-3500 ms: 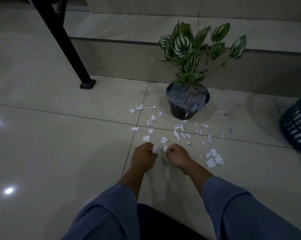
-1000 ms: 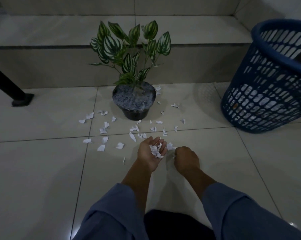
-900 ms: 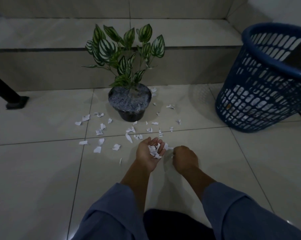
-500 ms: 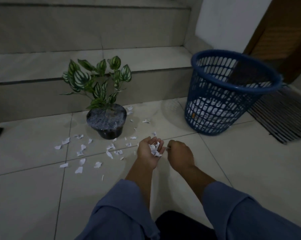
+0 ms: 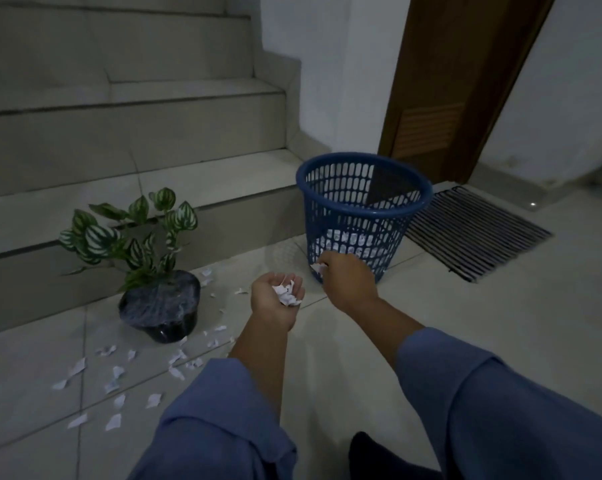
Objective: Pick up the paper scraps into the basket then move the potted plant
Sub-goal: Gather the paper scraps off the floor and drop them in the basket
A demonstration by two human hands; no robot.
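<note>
Movement toward the basket (image 5: pixel 356 213) is the change on record: half a second ago both hands worked close together over the litter, and now the right hand (image 5: pixel 348 277) has reached out until it shows against the basket's lower wall, though contact cannot be confirmed. Its fingertips pinch one white scrap (image 5: pixel 317 268). The left hand (image 5: pixel 277 303) remains just left of the basket's foot, palm up and fingers curled into a cup round a small heap of scraps (image 5: pixel 287 294). In the inspector's judgement, gathering has paused for a delivery. Nothing from this handful is in yet, and both hands sit below the rim, so a lift over it is still required. Pale paper (image 5: pixel 348 239) shows through the mesh at the basket's bottom. Count: one basket; one potted plant (image 5: pixel 159 306), standing well left of the basket against the lowest stair and, by that, not yet moved; two hands; one slatted mat (image 5: pixel 476 233) just right of the basket. Loose scraps on the floor (image 5: pixel 114 374) lie round the pot and spread nearer the person, left of the basket. They number upward of twenty; dim light prevents an exact tally. Collection is judged far from complete.
</note>
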